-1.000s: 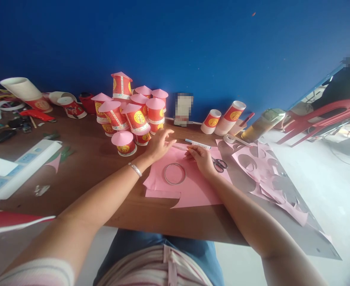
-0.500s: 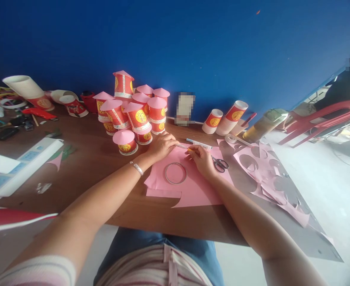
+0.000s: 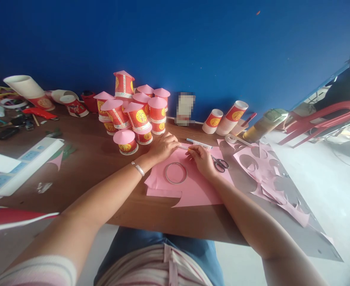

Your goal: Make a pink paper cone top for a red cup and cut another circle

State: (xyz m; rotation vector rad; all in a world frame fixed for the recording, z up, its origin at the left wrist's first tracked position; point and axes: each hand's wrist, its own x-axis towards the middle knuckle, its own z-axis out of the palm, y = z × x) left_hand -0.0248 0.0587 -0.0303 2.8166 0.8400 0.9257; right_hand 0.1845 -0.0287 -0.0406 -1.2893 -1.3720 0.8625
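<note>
Above the far part of a pink paper sheet point(image 3: 163, 186), a slim pale pen point(image 3: 183, 146) with a yellowish end stretches between my two hands. My left hand point(image 3: 164, 145) has its fingers closed round one end. The other end is pinched in my right hand point(image 3: 200, 158), whose fingers partly hide it. A thin round ring point(image 3: 166, 173) lies flat on the sheet, just in front of the hands. Beside my right wrist rest black-handled scissors point(image 3: 221, 164). A white-and-blue marker point(image 3: 203, 145) lies just beyond my right hand.
Several red paper-cup houses point(image 3: 124, 142) with pink cone roofs stand left of my hands. Pink paper scraps point(image 3: 270, 174) cover the right side. A tape roll point(image 3: 230, 138), red paper cups point(image 3: 213, 120) and a bottle point(image 3: 266, 125) stand behind. At left lies a power strip point(image 3: 35, 159).
Hardly anything differs. Both hands keep their place with the pen between them, and the view has shifted very slightly.
</note>
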